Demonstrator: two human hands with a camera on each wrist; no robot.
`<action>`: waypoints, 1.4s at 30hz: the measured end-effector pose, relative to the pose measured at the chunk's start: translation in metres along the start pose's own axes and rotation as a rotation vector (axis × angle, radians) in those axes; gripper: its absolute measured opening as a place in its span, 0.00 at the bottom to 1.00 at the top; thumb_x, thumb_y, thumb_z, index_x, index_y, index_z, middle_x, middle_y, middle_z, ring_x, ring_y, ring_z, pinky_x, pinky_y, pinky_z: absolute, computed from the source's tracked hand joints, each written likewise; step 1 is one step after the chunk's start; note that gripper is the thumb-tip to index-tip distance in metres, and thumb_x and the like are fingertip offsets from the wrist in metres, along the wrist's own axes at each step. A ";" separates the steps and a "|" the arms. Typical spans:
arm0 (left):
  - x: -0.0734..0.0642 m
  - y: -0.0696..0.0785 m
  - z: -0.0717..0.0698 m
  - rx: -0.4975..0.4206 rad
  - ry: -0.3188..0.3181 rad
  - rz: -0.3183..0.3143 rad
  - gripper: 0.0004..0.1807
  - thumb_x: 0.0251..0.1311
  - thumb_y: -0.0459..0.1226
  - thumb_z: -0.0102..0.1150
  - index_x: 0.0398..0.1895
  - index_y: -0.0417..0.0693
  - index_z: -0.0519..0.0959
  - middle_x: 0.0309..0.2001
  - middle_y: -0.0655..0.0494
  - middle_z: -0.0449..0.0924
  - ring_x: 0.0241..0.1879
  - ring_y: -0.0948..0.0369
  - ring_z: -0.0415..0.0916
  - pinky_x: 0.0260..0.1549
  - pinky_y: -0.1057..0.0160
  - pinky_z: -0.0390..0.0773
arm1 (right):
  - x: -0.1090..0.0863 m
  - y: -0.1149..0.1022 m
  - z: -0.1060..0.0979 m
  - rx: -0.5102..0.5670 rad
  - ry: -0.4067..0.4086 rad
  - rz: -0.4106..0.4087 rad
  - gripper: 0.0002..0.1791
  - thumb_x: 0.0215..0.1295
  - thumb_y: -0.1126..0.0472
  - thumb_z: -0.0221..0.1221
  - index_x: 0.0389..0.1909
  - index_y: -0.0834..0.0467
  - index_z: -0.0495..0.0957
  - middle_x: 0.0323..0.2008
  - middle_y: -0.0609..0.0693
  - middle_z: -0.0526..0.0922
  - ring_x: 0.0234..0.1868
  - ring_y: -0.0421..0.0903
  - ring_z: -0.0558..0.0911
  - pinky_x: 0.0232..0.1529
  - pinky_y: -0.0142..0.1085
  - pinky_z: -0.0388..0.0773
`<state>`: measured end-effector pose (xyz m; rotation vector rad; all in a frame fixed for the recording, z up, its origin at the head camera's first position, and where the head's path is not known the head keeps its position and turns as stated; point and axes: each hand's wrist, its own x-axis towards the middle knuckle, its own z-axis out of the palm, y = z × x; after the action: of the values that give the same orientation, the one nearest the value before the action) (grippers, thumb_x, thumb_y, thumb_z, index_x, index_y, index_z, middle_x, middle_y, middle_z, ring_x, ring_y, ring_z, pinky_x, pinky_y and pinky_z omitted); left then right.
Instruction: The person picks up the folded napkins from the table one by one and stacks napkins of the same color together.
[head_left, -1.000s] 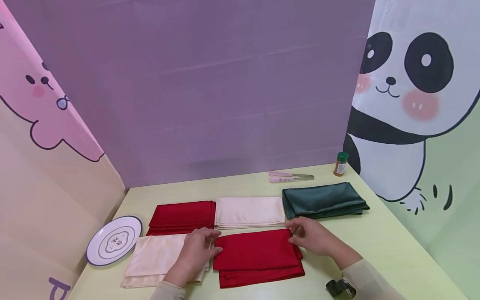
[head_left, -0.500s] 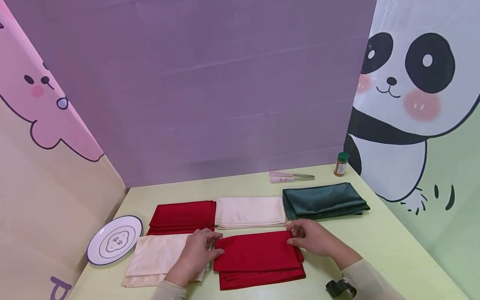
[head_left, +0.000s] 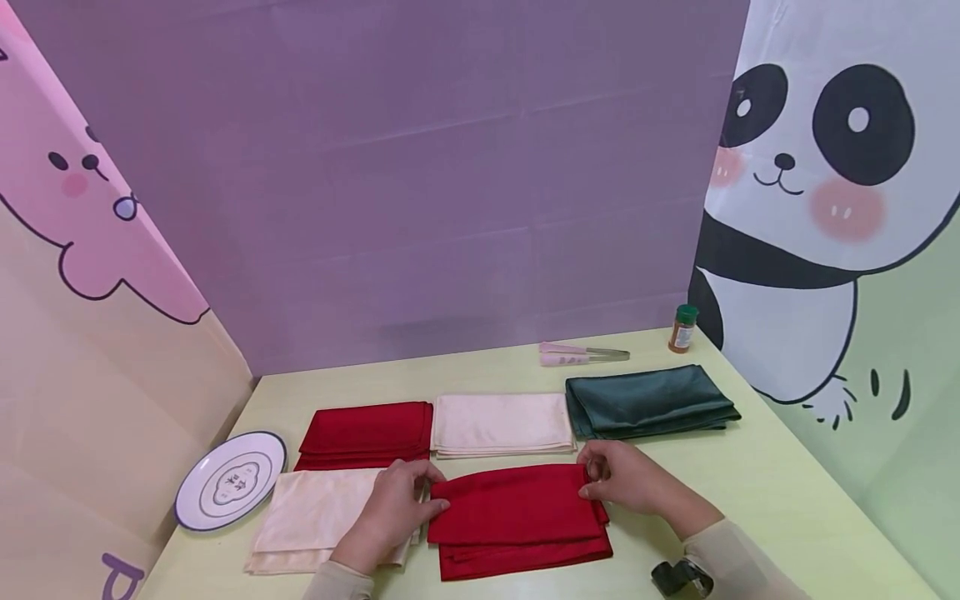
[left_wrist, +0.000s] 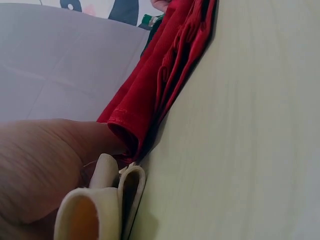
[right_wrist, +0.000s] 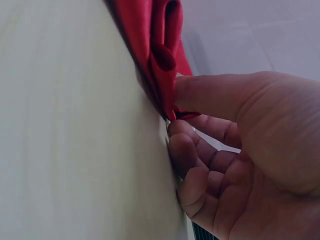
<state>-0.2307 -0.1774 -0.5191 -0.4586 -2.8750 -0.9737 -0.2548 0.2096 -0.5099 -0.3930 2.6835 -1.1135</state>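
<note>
A folded red cloth [head_left: 517, 508] lies at the front middle of the table, its layers stepped along the near edge. My left hand [head_left: 396, 508] pinches its left end between thumb and fingers, with the wrist over a folded cream cloth [head_left: 322, 508]. In the left wrist view, the thumb meets the red cloth's [left_wrist: 142, 95] end fold, while the other fingers are mostly hidden. At the opposite end, my right hand [head_left: 626, 477] pinches the far right corner. The right wrist view shows the thumb and index finger on the red layers [right_wrist: 157, 65], with the remaining fingers curled beside the tabletop.
Behind lie another red cloth [head_left: 367, 429], a cream cloth [head_left: 501, 421] and a dark green cloth [head_left: 648, 402], all folded. A blue-rimmed plate [head_left: 197, 492] sits at left. Pink-handled tongs [head_left: 566, 358] and a green-capped jar [head_left: 682, 331] stand near the back wall.
The front red cloth and both hands have shifted very slightly towards me. Its far edge now bows up a little, and both hands keep their places at its ends.
</note>
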 end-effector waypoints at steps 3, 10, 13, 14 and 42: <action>0.000 0.000 0.000 -0.011 -0.004 -0.003 0.15 0.52 0.39 0.82 0.39 0.61 0.85 0.31 0.63 0.73 0.36 0.62 0.67 0.33 0.64 0.71 | 0.000 0.001 0.000 -0.001 -0.003 -0.010 0.17 0.55 0.63 0.79 0.39 0.51 0.79 0.30 0.47 0.78 0.33 0.47 0.76 0.34 0.40 0.73; 0.000 0.001 0.000 -0.032 -0.007 -0.020 0.13 0.54 0.38 0.81 0.40 0.61 0.86 0.31 0.62 0.73 0.35 0.62 0.67 0.32 0.64 0.70 | -0.001 0.002 0.000 0.002 -0.007 -0.017 0.16 0.57 0.62 0.78 0.41 0.51 0.81 0.29 0.46 0.78 0.33 0.46 0.76 0.34 0.39 0.74; -0.001 0.002 0.000 -0.030 0.003 -0.013 0.12 0.54 0.38 0.81 0.39 0.62 0.88 0.30 0.61 0.73 0.34 0.63 0.67 0.31 0.64 0.70 | -0.001 0.002 0.000 -0.009 -0.008 -0.034 0.14 0.58 0.61 0.77 0.40 0.51 0.81 0.28 0.46 0.78 0.31 0.45 0.76 0.32 0.37 0.73; -0.001 0.002 0.000 -0.031 0.007 -0.008 0.11 0.54 0.38 0.80 0.39 0.61 0.88 0.29 0.61 0.73 0.33 0.63 0.66 0.31 0.64 0.69 | -0.001 0.002 0.000 -0.015 -0.010 -0.042 0.13 0.58 0.61 0.77 0.39 0.51 0.81 0.27 0.46 0.78 0.30 0.45 0.76 0.32 0.37 0.72; 0.002 0.000 0.003 -0.292 0.058 0.033 0.11 0.65 0.31 0.71 0.43 0.57 0.82 0.42 0.58 0.80 0.33 0.64 0.71 0.34 0.68 0.74 | -0.002 -0.003 -0.004 0.193 -0.001 -0.140 0.06 0.74 0.66 0.61 0.44 0.59 0.73 0.36 0.51 0.83 0.31 0.48 0.78 0.29 0.37 0.76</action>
<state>-0.2324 -0.1748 -0.5206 -0.4858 -2.6733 -1.3842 -0.2534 0.2105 -0.5047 -0.5534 2.5501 -1.3964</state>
